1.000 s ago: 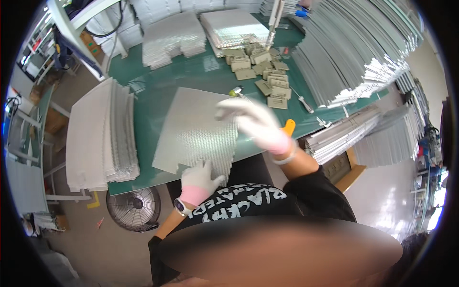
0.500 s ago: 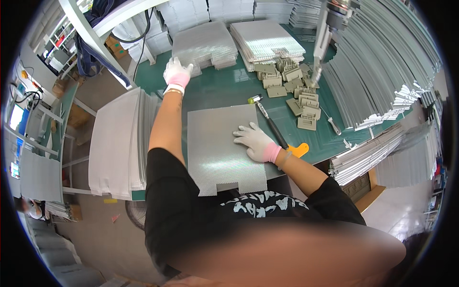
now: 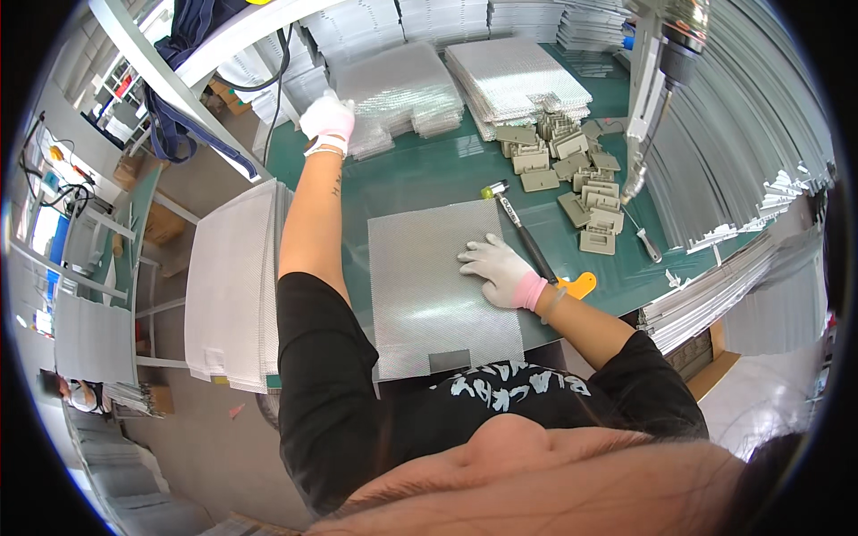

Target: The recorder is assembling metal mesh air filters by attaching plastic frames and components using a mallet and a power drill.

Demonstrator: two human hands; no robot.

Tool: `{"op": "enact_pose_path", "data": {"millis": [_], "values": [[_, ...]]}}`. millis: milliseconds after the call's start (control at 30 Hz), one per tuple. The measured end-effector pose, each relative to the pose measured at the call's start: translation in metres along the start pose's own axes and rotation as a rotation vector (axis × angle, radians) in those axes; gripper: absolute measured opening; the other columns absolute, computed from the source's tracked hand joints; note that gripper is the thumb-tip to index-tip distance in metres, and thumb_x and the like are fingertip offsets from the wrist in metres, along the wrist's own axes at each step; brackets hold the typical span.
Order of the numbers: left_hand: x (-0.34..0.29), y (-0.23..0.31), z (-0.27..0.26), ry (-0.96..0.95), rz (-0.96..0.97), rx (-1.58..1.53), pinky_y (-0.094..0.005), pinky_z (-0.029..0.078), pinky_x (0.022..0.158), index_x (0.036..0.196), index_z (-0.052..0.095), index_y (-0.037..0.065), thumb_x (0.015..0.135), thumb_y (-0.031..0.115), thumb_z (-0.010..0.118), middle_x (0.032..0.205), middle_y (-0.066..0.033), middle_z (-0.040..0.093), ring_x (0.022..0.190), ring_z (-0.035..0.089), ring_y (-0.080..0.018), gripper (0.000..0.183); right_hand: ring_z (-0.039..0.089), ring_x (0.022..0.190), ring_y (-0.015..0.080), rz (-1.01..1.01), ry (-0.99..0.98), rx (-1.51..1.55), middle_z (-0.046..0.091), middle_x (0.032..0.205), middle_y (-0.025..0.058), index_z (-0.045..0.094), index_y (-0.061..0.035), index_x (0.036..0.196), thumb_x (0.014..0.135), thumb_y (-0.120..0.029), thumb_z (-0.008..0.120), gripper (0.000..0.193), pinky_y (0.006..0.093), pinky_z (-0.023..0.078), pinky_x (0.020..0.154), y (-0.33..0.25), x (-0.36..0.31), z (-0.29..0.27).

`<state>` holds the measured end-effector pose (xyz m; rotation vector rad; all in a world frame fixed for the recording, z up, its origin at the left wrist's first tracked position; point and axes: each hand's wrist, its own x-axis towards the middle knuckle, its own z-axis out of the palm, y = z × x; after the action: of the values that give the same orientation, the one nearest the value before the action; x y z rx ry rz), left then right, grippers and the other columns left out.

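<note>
A silvery, finely meshed sheet [image 3: 438, 286] with a notch in its near edge lies in front of me. My right hand [image 3: 502, 272], gloved in white with a pink cuff, rests on its right side, fingers spread. Farther away, my left hand [image 3: 327, 118], also gloved, is at the left side of a stack of shiny translucent sheets [image 3: 398, 85]; its fingers are too smeared to tell whether they grip one. Just right of the meshed sheet lies a hammer [image 3: 527, 237] with a black handle, and by its end a yellow-orange handled piece [image 3: 581, 285].
Khaki flat plastic parts [image 3: 599, 219] lie heaped right of centre, before another sheet stack [image 3: 518, 76]. A screwdriver [image 3: 650, 246] lies beneath a hanging power tool [image 3: 666, 80]. Tall sheet stacks [image 3: 742, 152] line the right; white sheets [image 3: 232, 286] stand at the left.
The view has shifted, so the table's things appear farther right and slightly lower. My left hand has moved slightly farther along the translucent stack's left side. My right hand stays on the meshed sheet.
</note>
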<state>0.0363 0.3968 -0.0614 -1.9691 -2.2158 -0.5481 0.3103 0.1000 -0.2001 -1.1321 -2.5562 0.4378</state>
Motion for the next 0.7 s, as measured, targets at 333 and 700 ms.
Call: {"op": "enact_pose_path", "data": {"millis": [333,700], "values": [[0.101,-0.11,0.093,-0.064,0.298,-0.403,-0.0362,0.055,0.088,0.114,0.068,0.005,0.084,0.011,0.066,0.102,-0.0174,0.072,0.096,0.069,-0.0312,0.031,0.04,0.139,0.0306,-0.037,-0.009,-0.008,0.055,0.138,0.012,0.065,-0.0072,0.119,0.075,-0.008,0.054,0.046,0.053,0.022,0.118,-0.009,0.005,-0.002],[0.062,-0.044,0.098,-0.286,-0.26,-2.441,-0.0492,0.045,0.101,0.118,0.057,0.005,0.089,0.004,0.062,0.118,-0.0159,0.061,0.114,0.056,-0.0324,0.029,0.039,0.139,0.0307,0.037,-0.001,0.019,0.055,0.137,0.0114,0.066,-0.0088,0.119,0.075,-0.007,0.053,0.045,0.053,0.02,0.12,0.004,-0.005,0.002]]}}
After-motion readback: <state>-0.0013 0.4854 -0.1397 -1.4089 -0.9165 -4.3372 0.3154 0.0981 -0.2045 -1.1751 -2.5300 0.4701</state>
